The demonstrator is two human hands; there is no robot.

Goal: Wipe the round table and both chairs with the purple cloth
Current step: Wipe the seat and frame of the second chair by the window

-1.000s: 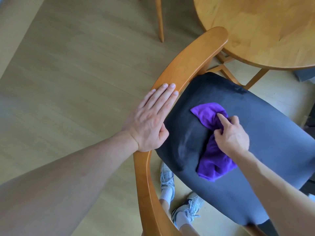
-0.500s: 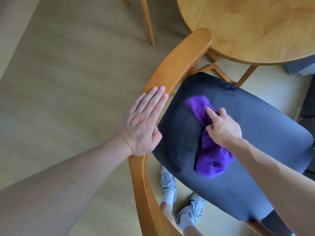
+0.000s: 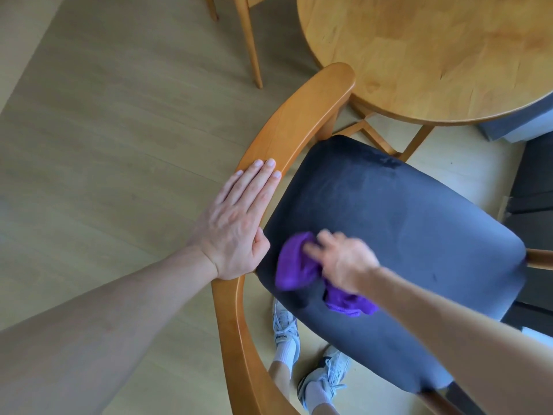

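A wooden chair with a curved backrest and a dark padded seat stands right below me. My left hand lies flat on the backrest, fingers straight. My right hand, blurred by motion, grips the purple cloth and presses it on the seat's near left part. Part of the cloth sticks out under my wrist. The round wooden table is at the top right, its edge close to the chair's backrest end.
Legs of a second wooden chair show at the top centre on the light wood floor. Dark grey furniture stands at the right edge. My feet in light sneakers are under the seat.
My right hand has swept the purple cloth from the seat's middle toward its near left edge. My left hand stays flat on the backrest.
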